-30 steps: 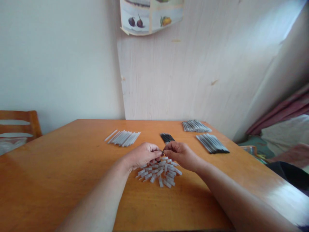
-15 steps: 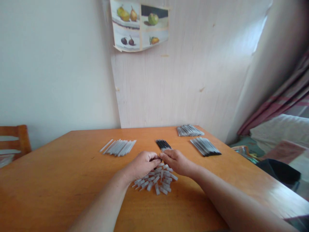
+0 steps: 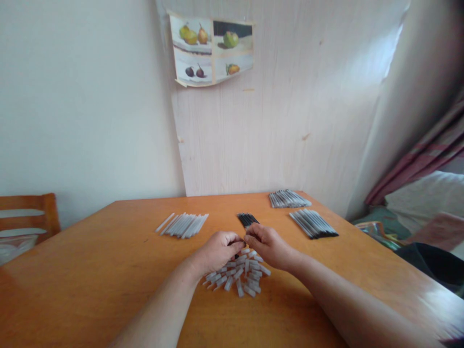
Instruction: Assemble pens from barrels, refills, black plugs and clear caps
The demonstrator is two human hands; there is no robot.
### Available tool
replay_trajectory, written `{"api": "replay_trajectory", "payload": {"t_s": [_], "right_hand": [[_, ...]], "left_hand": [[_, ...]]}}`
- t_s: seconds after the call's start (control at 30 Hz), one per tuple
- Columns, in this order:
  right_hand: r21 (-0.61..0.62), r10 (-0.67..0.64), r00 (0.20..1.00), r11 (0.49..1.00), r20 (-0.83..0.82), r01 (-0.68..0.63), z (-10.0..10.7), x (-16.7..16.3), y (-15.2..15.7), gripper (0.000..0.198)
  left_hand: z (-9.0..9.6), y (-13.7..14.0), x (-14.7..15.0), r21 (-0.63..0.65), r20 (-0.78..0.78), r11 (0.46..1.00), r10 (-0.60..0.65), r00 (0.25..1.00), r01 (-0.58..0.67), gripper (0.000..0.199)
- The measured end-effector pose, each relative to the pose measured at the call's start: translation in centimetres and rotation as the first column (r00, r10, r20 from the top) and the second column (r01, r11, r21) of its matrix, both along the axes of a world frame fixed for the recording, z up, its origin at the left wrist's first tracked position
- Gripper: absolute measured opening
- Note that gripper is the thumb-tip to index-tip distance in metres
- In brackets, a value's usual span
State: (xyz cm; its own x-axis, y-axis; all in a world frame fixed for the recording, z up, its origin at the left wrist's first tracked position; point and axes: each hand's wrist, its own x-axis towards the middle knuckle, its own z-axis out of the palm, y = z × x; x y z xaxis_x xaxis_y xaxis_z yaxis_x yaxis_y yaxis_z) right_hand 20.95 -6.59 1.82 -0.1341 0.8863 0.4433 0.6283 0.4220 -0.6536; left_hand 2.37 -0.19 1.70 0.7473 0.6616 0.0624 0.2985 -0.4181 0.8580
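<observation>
My left hand [image 3: 224, 251] and my right hand [image 3: 268, 244] meet fingertip to fingertip at the middle of the table. The left fingers are closed around something small and dark, mostly hidden; a dark end peeks out below them. Pinched together, my right thumb and fingers touch the same spot, and what they hold cannot be made out. Just under both hands lies a loose pile of small frosted, cap-like pieces [image 3: 250, 278]. Right behind my right hand sits a row of thin black-ended sticks [image 3: 247, 219], its near part covered by the hand.
Whitish tubes [image 3: 186, 225] lie side by side on the wooden table [image 3: 108, 285], left of the hands. To the right are clear sticks with black ends [image 3: 313, 223], and behind them another stack of sticks [image 3: 289, 198]. A chair [image 3: 50, 212] stands at the left.
The view has shifted slightly, so everything appears a little lower and to the right. Both hands stay together over the pile, with only small finger movement.
</observation>
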Motion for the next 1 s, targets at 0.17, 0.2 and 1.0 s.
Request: {"api": "replay_trajectory", "payload": {"t_s": [0.17,0.2,1.0], "right_hand": [[-0.017,-0.014,1.0,1.0,0.015,0.015,-0.3,-0.2,0.2,0.03],[-0.021,-0.025,1.0,0.999,0.017,0.025,-0.5,-0.2,0.3,0.032],[-0.104,0.045,0.999,0.994,0.024,-0.042,-0.6,0.2,0.4,0.039]], "left_hand": [[0.1,-0.2,0.1,-0.009,-0.001,1.0,-0.002,1.0,0.002,0.035],[0.1,-0.2,0.1,0.0,0.004,1.0,-0.007,1.0,0.007,0.034],[-0.3,-0.1,0.3,0.107,0.008,0.994,-0.005,1.0,0.005,0.033]]}}
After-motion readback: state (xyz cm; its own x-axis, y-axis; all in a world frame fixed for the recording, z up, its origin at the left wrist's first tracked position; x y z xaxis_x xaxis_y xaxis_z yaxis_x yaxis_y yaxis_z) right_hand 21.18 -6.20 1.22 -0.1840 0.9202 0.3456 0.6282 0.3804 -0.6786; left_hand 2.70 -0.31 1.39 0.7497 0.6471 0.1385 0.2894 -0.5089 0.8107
